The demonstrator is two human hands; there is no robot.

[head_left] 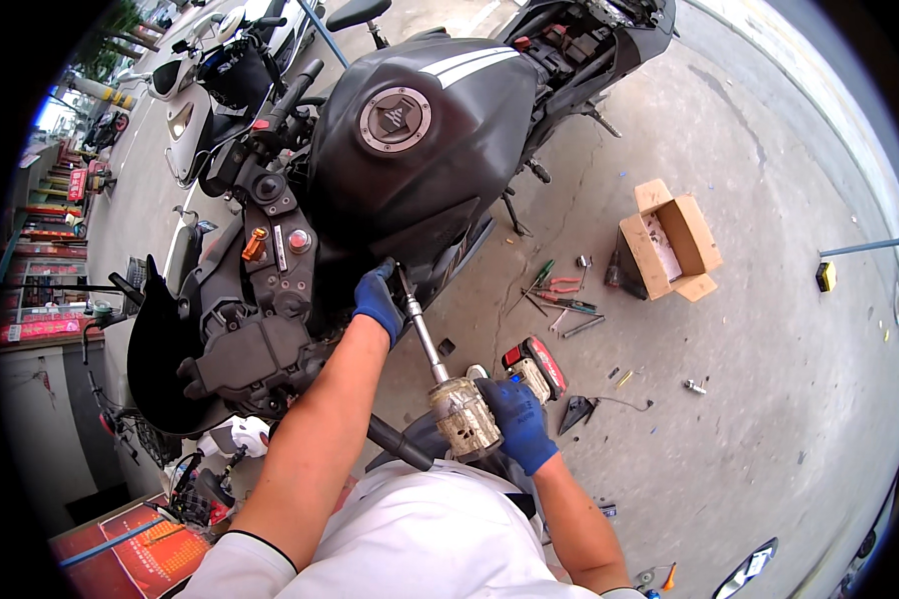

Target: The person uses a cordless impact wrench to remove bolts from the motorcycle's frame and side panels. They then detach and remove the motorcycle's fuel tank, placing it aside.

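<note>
A black motorcycle tank with white stripes fills the upper middle. My left hand, in a blue glove, has its fingers closed at the tip of a long metal socket extension, against the bike's side below the tank; what exactly they grip is partly hidden. My right hand, also gloved, grips a worn cordless impact wrench with a red-and-black battery. The extension runs from the wrench up toward my left hand. The dark fork top with handlebar clamp lies left of my left hand.
On the concrete floor at right lie an open cardboard box, pliers and other tools, a small socket and a triangular black part. A white scooter stands at upper left; a blue pole crosses the right edge.
</note>
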